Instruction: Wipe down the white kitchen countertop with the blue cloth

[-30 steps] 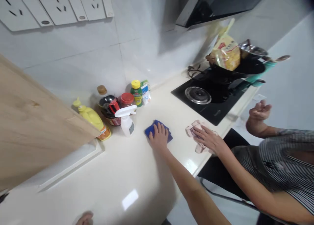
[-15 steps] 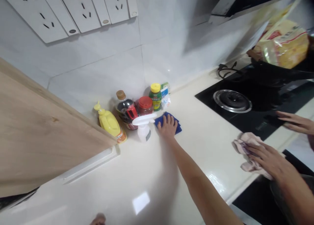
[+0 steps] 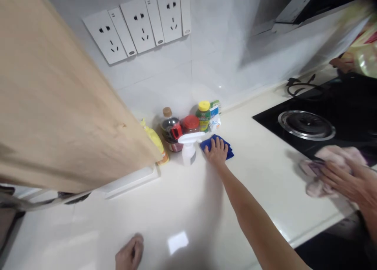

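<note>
My right hand [image 3: 217, 151] lies flat with fingers spread on a blue cloth [image 3: 229, 152], pressing it to the cream countertop [image 3: 176, 199]. The cloth is right beside a white spray bottle [image 3: 188, 147] and a cluster of jars and bottles [image 3: 191, 122] by the wall. My left hand [image 3: 129, 254] rests on the counter at the bottom edge, fingers curled in, with nothing visible in it. At the right, another person's hand [image 3: 344, 179] presses on a pink cloth [image 3: 321, 175] near the counter's front edge.
A black gas hob [image 3: 312, 124] with a round burner is set in the counter at the right. A light wooden board [image 3: 59, 105] looms over the left side. A yellow bottle [image 3: 153, 138] stands partly behind it. Wall sockets [image 3: 141, 26] are above.
My right hand has slid the blue cloth away from me, up to the spray bottle and jars. The other person's hand has shifted with the pink cloth. My left hand has come further into view.
</note>
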A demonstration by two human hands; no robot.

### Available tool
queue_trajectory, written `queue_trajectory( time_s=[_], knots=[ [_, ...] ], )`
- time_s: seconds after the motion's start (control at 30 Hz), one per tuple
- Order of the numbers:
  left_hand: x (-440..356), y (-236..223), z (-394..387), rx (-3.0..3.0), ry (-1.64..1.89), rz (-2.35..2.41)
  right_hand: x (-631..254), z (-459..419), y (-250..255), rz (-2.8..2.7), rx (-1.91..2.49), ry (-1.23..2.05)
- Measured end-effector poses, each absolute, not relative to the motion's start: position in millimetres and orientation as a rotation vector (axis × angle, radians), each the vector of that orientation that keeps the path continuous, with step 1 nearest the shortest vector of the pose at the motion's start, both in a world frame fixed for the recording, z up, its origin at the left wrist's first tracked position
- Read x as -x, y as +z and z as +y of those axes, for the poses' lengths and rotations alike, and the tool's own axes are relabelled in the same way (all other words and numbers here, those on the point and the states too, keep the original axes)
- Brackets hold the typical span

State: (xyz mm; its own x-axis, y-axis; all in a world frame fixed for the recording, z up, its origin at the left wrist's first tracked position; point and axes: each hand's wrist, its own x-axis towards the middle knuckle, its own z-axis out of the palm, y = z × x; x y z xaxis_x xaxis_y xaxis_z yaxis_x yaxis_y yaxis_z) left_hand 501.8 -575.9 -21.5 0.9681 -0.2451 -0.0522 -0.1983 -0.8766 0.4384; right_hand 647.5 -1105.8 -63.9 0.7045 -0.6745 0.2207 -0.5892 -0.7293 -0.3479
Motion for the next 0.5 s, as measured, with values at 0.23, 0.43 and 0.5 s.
queue_trajectory(
  time_s=[0.23, 0.43, 0.5],
  knots=[
    [-507, -34, -567, -2.672, 0.012, -0.546, -536, -1066, -70, 0.963, 2.759, -0.559],
    [-508, -42, -569, -2.768, -0.088, -0.462, -461, -976, -62, 0.938, 2.788, -0.518],
    [-508, -41, -571, -2.807, -0.132, -0.427, -443, -940, -59, 0.902, 2.792, -0.485]
  ],
)
